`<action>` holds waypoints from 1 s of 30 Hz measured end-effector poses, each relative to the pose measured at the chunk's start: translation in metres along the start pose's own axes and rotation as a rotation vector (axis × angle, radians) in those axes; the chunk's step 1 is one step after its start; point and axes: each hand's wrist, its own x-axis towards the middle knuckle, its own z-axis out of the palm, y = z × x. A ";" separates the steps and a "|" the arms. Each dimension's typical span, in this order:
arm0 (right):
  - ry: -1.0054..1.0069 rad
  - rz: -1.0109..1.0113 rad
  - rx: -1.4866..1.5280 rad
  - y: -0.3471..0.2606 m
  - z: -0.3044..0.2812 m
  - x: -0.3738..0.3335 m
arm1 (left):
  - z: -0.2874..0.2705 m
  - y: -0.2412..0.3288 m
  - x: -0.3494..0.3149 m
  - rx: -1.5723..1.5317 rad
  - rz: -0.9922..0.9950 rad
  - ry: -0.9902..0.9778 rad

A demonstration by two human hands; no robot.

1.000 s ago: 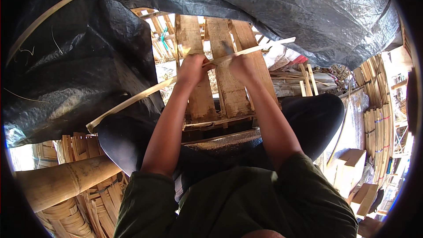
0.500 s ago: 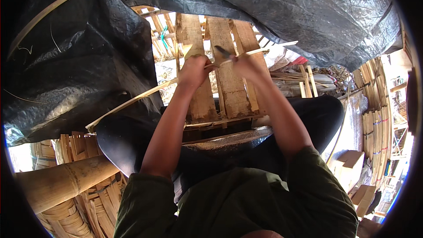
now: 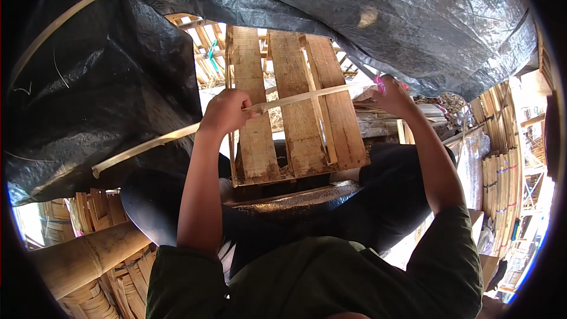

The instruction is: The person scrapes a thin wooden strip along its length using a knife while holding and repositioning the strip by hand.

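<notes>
A long pale bamboo strip [image 3: 301, 97] slants across in front of me, its lower left end by the black sheeting. My left hand [image 3: 226, 111] is closed round the strip near its middle. At the strip's far right end, my right hand [image 3: 394, 95] grips a knife [image 3: 381, 85] with a pink handle. The knife's blade points up and left, close to the strip; whether they touch I cannot tell. Beneath the strip stand rough wooden planks [image 3: 298, 136], side by side, between my bent legs.
Black plastic sheeting [image 3: 425, 23] hangs over the far side and the left. A thick bamboo pole [image 3: 88, 254] lies at lower left, above woven bamboo strips [image 3: 94, 295]. Bundled bamboo slats [image 3: 502, 183] stand at right. A teal tie [image 3: 212, 53] shows beyond the planks.
My right hand has moved right with the knife, along the strip to its far end. My left hand has shifted left and slightly nearer, and the strip has moved left with it.
</notes>
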 end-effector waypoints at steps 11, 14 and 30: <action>0.168 -0.096 0.003 0.010 0.044 0.033 | -0.007 -0.009 -0.027 0.020 0.044 0.124; 0.119 -0.074 -0.052 0.008 0.045 0.032 | -0.013 -0.009 -0.025 0.042 -0.021 0.023; 0.104 -0.114 0.031 -0.026 0.065 0.048 | 0.004 0.005 -0.009 -0.035 0.107 0.106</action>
